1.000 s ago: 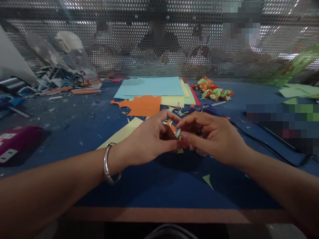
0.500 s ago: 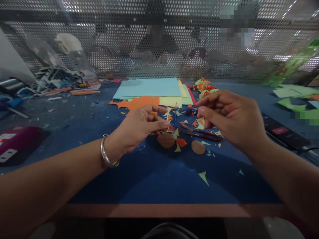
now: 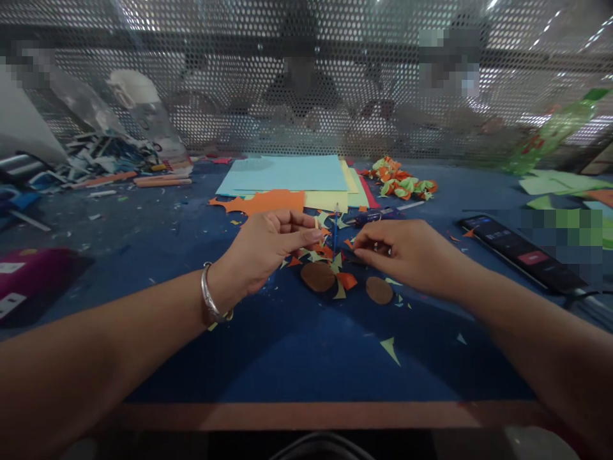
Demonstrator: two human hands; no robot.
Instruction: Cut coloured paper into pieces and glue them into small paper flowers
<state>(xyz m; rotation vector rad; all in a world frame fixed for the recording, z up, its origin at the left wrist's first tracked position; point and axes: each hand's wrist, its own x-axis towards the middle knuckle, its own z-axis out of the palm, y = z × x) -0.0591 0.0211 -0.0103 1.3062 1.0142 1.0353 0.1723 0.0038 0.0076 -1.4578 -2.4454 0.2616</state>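
My left hand (image 3: 280,246), with a silver bangle at the wrist, is closed with thumb and fingertips on a small pale yellow piece (image 3: 317,223), seen edge-on. My right hand (image 3: 400,252) is curled low over the table, fingertips pinched together around the scissors, which are mostly hidden under it. Between the hands a thin blue tool (image 3: 335,230) with a pointed tip lies among orange and green paper scraps (image 3: 347,280). A purple-handled tool (image 3: 380,217) rests just beyond my right hand. Two brown discs (image 3: 318,276) lie closest to me.
Coloured paper sheets (image 3: 287,172) are stacked at the back, beside a cut orange sheet (image 3: 278,201) and crumpled paper pieces (image 3: 407,185). A phone (image 3: 522,252) and a green bottle (image 3: 555,131) are right; a clear bottle (image 3: 156,121) and a magenta block (image 3: 31,278) left.
My right hand has let go of the purple-handled tool and moved down and left to the scissors. My left hand stays nearly in place with the pale piece.
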